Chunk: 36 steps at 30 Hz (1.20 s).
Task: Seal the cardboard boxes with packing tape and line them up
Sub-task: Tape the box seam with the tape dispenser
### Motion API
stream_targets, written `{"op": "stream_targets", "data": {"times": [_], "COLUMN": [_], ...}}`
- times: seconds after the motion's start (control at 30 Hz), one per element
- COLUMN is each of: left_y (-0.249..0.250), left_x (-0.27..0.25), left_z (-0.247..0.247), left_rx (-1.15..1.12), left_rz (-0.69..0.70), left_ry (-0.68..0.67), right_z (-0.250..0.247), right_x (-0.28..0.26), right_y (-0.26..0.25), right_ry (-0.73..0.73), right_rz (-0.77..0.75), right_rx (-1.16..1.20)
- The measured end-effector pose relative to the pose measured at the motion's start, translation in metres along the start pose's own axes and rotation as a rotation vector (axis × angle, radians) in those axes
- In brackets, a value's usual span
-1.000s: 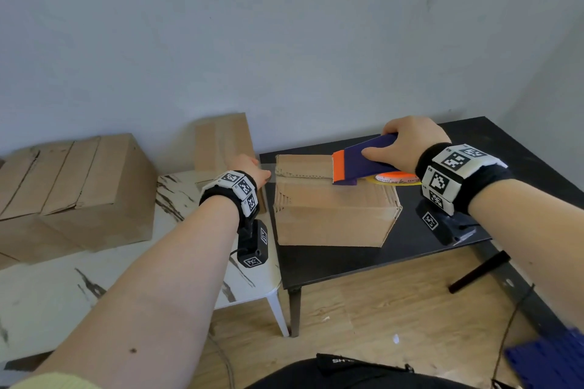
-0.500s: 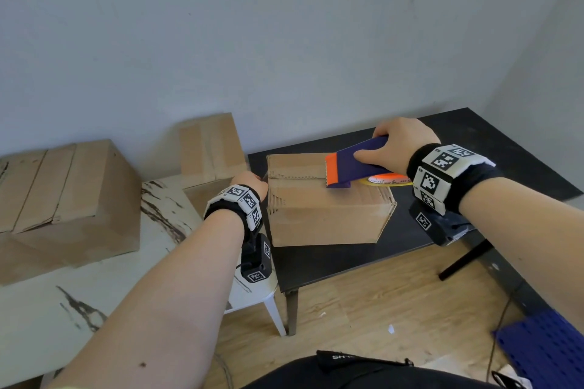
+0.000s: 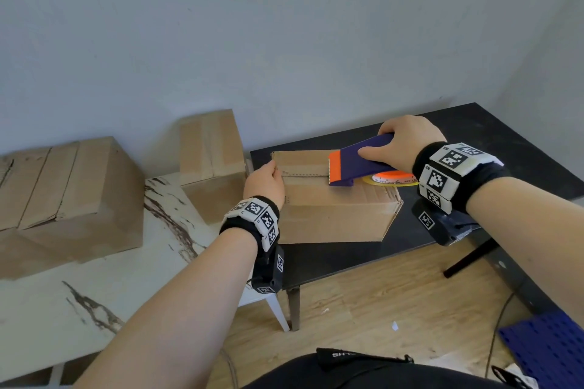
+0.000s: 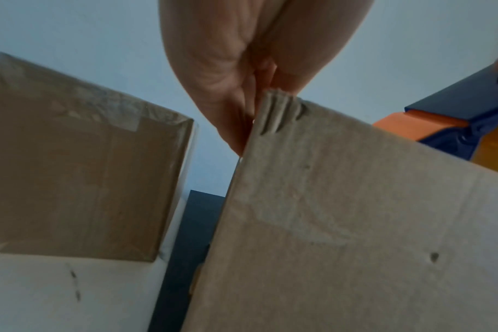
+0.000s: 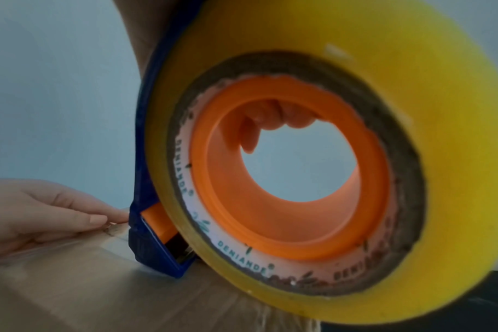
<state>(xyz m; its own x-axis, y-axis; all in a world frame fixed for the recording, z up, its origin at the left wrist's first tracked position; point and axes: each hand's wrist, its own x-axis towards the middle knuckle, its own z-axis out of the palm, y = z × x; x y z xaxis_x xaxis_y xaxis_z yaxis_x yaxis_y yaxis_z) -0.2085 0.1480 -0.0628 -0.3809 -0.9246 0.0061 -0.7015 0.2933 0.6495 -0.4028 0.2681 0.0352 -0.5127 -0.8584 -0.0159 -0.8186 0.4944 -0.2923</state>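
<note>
A brown cardboard box (image 3: pixel 335 215) stands on the black table (image 3: pixel 493 148). My right hand (image 3: pixel 407 144) grips the blue and orange tape dispenser (image 3: pixel 357 164), whose orange blade end lies on the box's top seam. Its yellow tape roll (image 3: pixel 392 181) sits just above the top; in the right wrist view the roll (image 5: pixel 427 146) fills the frame, and clear tape lies on the box top (image 5: pixel 85 280). My left hand (image 3: pixel 265 178) rests on the box's left end, with its fingers (image 5: pixel 94 219) laid over the top edge. From the left wrist the box wall (image 4: pixel 341 213) is close.
Two taped cardboard boxes, a large one (image 3: pixel 69 193) and a smaller one (image 3: pixel 211 161), stand on the white marble table (image 3: pixel 94 287) to the left, against the wall. A blue perforated panel (image 3: pixel 550 347) lies on the wooden floor at lower right.
My left hand has moved from beside the box onto its left top edge. The dispenser stays at about the same spot on the seam. My head has shifted a little.
</note>
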Motion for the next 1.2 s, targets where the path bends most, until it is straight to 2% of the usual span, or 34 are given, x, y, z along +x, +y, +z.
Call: {"op": "stream_targets", "data": {"times": [0.17, 0.27, 0.33, 0.47, 0.53, 0.6, 0.67, 0.77, 1.0, 1.2], "left_y": [0.01, 0.02, 0.022, 0.022, 0.024, 0.028, 0.035, 0.041, 0.045, 0.045], "left_x": [0.0, -0.011, -0.015, -0.018, -0.019, -0.022, -0.029, -0.036, -0.034, -0.032], "left_z": [0.0, 0.008, 0.02, 0.031, 0.03, 0.032, 0.037, 0.045, 0.051, 0.055], "left_rx": [0.087, 0.264, 0.417, 0.608, 0.624, 0.633, 0.635, 0.607, 0.645, 0.711], "left_rz": [-0.073, 0.125, 0.243, 0.211, 0.195, 0.199, 0.243, 0.282, 0.258, 0.278], "left_ry": [-0.079, -0.039, -0.091, -0.233, -0.237, -0.198, -0.169, -0.197, -0.258, -0.256], "right_z": [0.001, 0.0, 0.001, 0.002, 0.002, 0.005, 0.01, 0.016, 0.022, 0.023], "right_x": [0.001, 0.002, 0.003, 0.0, -0.004, -0.009, -0.014, -0.014, -0.001, 0.011], "right_y": [0.002, 0.004, 0.006, 0.012, 0.015, 0.02, 0.026, 0.036, 0.052, 0.057], "right_ry": [0.012, 0.007, 0.019, 0.125, 0.171, 0.147, 0.103, 0.087, 0.117, 0.102], "right_rz": [-0.005, -0.013, -0.019, -0.015, -0.039, -0.088, -0.174, -0.248, -0.205, -0.215], "right_rx": [0.01, 0.015, 0.037, 0.132, 0.221, 0.29, 0.251, 0.172, 0.188, 0.175]}}
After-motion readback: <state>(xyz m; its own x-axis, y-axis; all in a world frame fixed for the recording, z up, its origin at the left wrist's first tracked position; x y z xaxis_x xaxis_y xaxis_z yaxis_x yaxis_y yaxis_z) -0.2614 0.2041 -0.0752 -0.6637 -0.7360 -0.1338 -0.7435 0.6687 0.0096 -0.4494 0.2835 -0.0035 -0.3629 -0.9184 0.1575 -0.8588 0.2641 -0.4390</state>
